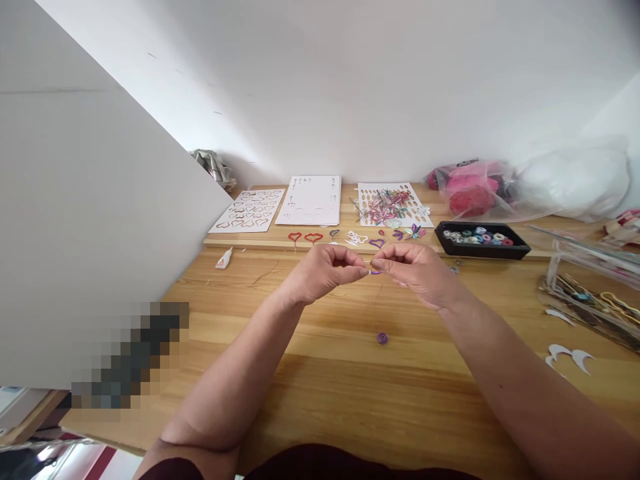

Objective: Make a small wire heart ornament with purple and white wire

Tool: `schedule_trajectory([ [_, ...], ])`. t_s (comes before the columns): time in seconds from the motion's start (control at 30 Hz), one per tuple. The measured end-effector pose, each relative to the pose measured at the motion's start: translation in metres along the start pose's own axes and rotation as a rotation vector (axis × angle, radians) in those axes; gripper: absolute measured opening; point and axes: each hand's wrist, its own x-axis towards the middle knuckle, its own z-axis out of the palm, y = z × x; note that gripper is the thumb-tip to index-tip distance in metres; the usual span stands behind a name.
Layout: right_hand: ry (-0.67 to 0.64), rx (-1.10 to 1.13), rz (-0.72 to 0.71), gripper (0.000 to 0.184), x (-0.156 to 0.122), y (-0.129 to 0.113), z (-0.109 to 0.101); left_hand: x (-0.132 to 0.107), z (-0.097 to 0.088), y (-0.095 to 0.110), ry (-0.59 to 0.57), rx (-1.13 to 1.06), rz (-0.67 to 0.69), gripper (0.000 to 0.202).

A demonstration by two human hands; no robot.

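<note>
My left hand point(327, 272) and my right hand point(417, 272) meet above the middle of the table, each with thumb and forefinger pinched. Between the fingertips shows a small purple piece point(377, 272) with a white end. Its full shape is covered by my fingers. A faint thread appears to run down from there toward a small purple thread spool point(383, 339) lying on the wood. Just behind my hands, a purple wire-like outline shape point(377, 243) rests on the raised ledge, close to my right fingers.
Along the ledge lie red heart-shaped outlines point(313, 237), white sheets point(309, 201), a punched card point(367, 193) under colourful petal pieces, and a black tray point(483, 248) of thread spools. A small white bottle point(224, 259) lies left; a clear rack point(590, 273) and white crescent cutouts point(581, 360) are right.
</note>
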Motion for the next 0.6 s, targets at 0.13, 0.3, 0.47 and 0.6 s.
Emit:
schedule_trajectory([
  [0.13,-0.023,0.11,0.093,0.031,0.0,0.006,0.009,0.005,0.0,-0.004,0.126,-0.093,0.017,0.025],
  [0.3,0.006,-0.133,-0.026,0.024,-0.008,-0.001,0.018,0.009,0.0,-0.01,0.313,0.087,0.088,0.018],
  [0.47,0.099,-0.376,-0.163,0.016,-0.016,-0.012,0.016,0.006,0.0,-0.01,0.241,0.357,0.176,0.009],
  [0.6,0.102,-0.388,-0.18,0.018,-0.011,-0.009,0.005,0.002,0.0,-0.006,0.065,0.298,0.142,0.011],
])
